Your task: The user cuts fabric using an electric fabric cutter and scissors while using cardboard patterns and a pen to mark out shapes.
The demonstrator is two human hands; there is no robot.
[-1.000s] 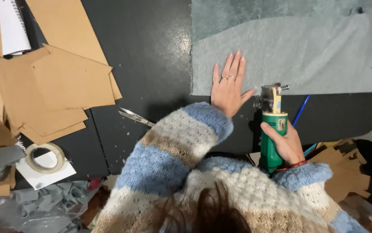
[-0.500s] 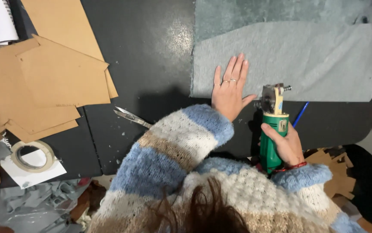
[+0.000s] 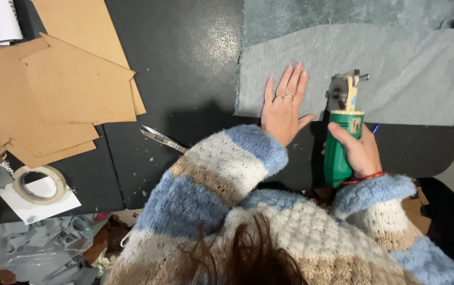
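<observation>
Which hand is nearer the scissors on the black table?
Left. The left hand lies flat on the grey fabric, right of the scissors; the right hand grips the green cutter farther right.

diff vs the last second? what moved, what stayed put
The right hand pushed the green handheld cutter forward, away from the person: its metal head, earlier just off the near edge of the grey fabric, now sits on the fabric. Nothing was grasped or released. The left hand stays flat on the fabric's near edge; scissors and cardboard sheets unmoved.
</observation>
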